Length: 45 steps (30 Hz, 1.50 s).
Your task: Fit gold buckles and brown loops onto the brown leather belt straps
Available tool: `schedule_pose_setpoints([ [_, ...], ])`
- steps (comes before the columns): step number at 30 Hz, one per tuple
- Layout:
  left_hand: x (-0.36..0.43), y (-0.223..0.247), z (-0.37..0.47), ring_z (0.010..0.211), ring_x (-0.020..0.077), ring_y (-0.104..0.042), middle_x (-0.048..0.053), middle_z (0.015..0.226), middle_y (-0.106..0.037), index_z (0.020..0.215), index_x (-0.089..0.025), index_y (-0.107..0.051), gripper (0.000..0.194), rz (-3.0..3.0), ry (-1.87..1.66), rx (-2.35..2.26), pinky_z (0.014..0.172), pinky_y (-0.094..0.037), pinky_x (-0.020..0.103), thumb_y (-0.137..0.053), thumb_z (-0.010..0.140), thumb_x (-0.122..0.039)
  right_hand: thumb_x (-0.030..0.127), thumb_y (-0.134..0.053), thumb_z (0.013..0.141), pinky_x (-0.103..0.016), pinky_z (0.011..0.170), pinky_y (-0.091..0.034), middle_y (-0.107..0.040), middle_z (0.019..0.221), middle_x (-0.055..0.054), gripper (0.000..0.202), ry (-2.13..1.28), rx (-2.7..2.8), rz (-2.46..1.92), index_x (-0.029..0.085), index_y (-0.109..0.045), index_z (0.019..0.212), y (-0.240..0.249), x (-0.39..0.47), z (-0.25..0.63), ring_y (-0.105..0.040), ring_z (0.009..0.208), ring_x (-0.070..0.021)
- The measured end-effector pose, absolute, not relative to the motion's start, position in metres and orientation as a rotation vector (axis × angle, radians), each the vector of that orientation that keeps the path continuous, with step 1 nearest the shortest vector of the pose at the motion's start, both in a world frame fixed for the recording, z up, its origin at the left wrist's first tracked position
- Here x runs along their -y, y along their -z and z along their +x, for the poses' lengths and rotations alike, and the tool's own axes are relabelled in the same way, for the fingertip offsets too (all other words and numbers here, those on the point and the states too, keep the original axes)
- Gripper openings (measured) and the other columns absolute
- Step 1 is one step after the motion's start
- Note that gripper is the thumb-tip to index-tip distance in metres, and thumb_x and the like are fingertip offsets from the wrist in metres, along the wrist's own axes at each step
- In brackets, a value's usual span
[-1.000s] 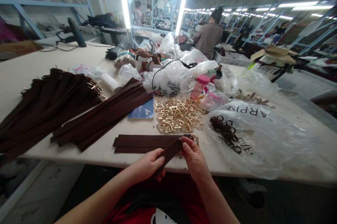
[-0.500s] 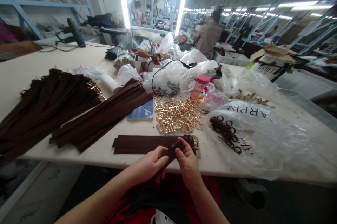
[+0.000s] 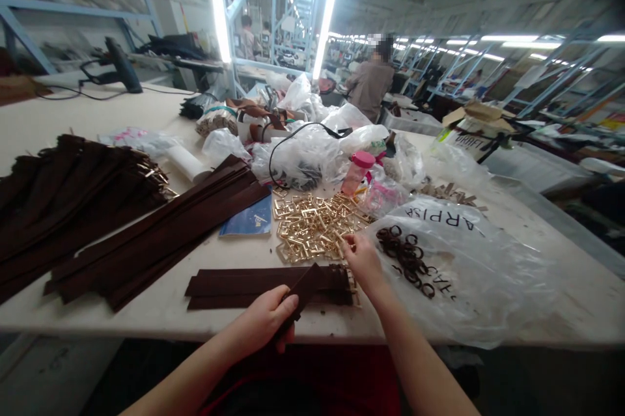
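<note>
My left hand [image 3: 267, 315] is closed around a dark brown leather belt strap [image 3: 303, 287], whose end points up and to the right. At the right edge of a pile of gold belt buckles [image 3: 312, 221], my right hand [image 3: 362, 260] pinches a buckle [image 3: 344, 238] between its fingertips. Below the pile, finished-looking belt straps [image 3: 234, 286] lie side by side on the table, buckles at their right end. Dark brown leather loops [image 3: 407, 253] rest on a clear plastic bag [image 3: 488, 273] to the right of my right hand.
Leather straps [image 3: 161, 234] and a fanned bundle of straps [image 3: 73, 188] cover the table's left side. A blue booklet [image 3: 249, 215] lies beside the buckles. Behind are a pink-lidded jar [image 3: 357, 172], crumpled plastic bags [image 3: 303, 149] and a cable. A person [image 3: 370, 87] stands farther back.
My right hand has let go of the strap and moved up and right to the buckle pile. My left hand still holds the strap. The whole view has shifted slightly.
</note>
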<state>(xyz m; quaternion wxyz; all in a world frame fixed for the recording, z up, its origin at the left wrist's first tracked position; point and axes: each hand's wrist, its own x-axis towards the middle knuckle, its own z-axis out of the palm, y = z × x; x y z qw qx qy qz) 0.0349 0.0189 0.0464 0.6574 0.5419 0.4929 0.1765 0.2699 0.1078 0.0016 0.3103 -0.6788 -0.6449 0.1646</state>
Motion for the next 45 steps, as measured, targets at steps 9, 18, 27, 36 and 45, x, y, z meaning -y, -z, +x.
schedule_pose_setpoints([
  [9, -0.017, -0.042, 0.026, 0.039, 0.0103, -0.05, -0.005, 0.053, -0.057, 0.079, -0.02, -0.039, 0.031, 1.127, -0.428, -1.112, 0.039, -0.031, 0.019, -0.04, 0.08, -0.051, 0.017, -0.055, 0.07, -0.031, 0.071, -0.037, -0.058, 0.073, -0.007, 0.013, -0.494, 1.735, -1.772, 0.019, -0.053, 0.058, 0.0, -0.141, 0.257, -0.055, 0.077, -0.0206],
  [18, -0.029, -0.057, 0.031, 0.047, 0.009, -0.053, 0.001, 0.069, -0.061, 0.087, -0.014, -0.045, 0.032, 1.153, -0.722, -1.108, 0.049, -0.04, 0.022, -0.049, 0.079, -0.046, 0.042, -0.056, 0.076, -0.026, 0.058, -0.045, -0.058, 0.073, 0.0, 0.023, -1.421, 1.127, -1.268, 0.019, -0.053, 0.079, -0.034, -0.055, 0.228, -0.053, 0.058, -0.011],
  [27, -0.02, -0.057, 0.032, 0.048, 0.0075, -0.05, -0.001, 0.07, -0.058, 0.089, -0.012, -0.051, 0.031, 1.106, -0.812, -1.124, 0.048, -0.042, 0.021, -0.061, 0.071, -0.035, 0.032, -0.072, 0.066, -0.021, 0.058, -0.04, -0.058, 0.069, 0.002, 0.022, -1.887, 0.536, -0.896, 0.017, -0.058, 0.072, -0.019, 0.002, 0.183, -0.047, 0.056, -0.0067],
  [36, -0.014, -0.057, 0.036, 0.048, 0.0082, -0.051, -0.004, 0.062, -0.055, 0.084, -0.014, -0.051, 0.021, 1.216, -0.778, -1.152, 0.046, -0.041, 0.019, -0.062, 0.068, -0.025, 0.038, -0.071, 0.064, -0.02, 0.045, -0.035, -0.054, 0.058, 0.004, 0.037, -1.678, 0.816, -1.071, 0.018, -0.055, 0.09, -0.017, 0.006, 0.181, -0.046, 0.048, -0.0082],
  [45, -0.012, -0.066, 0.026, 0.045, 0.008, -0.052, 0.0, 0.072, -0.058, 0.088, -0.015, -0.047, 0.031, 1.239, -0.603, -1.132, 0.042, -0.038, 0.019, -0.044, 0.08, -0.045, 0.029, -0.072, 0.066, -0.015, 0.045, -0.039, -0.058, 0.068, 0.004, 0.028, -1.52, 0.547, -1.001, 0.019, -0.061, 0.09, -0.025, 0.002, 0.193, -0.045, 0.048, -0.0035],
])
